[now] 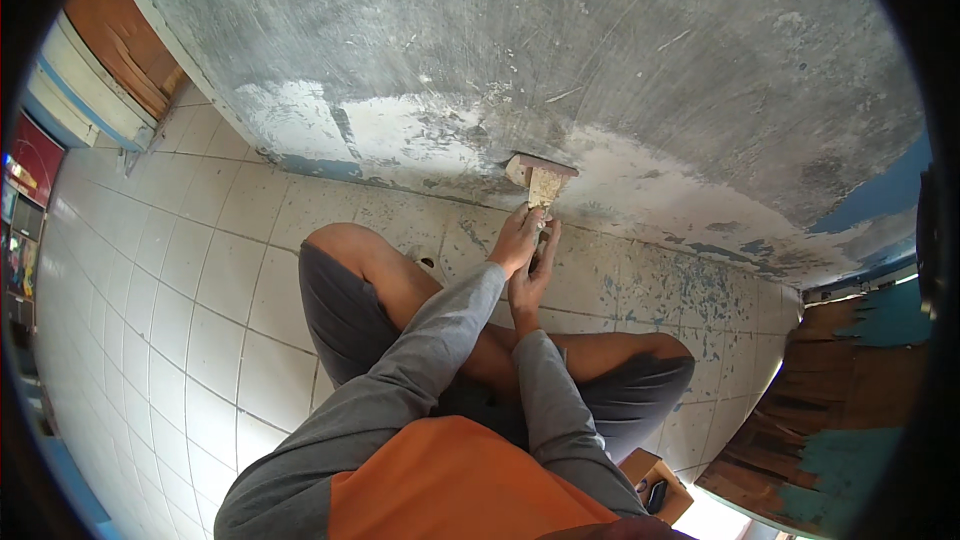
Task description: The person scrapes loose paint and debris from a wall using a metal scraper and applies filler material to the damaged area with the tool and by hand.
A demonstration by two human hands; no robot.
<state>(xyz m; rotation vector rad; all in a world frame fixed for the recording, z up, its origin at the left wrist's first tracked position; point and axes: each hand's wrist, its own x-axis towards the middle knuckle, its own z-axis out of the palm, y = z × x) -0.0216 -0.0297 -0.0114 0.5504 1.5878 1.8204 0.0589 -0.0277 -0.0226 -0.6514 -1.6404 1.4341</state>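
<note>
A scraper (540, 180), judged light and stiff with a thin blade, is being pressed to the wall's (600, 50) flaking base at frame centre, its handle being clasped firmly by left hand (517, 240) and right hand (533, 275).

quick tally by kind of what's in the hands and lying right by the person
scraper, blade against the wall, held by left hand and right hand: 1
small wooden box on the floor by the right leg: 1
dark object lying in the box, too small to identify: 1
total: 3
</note>
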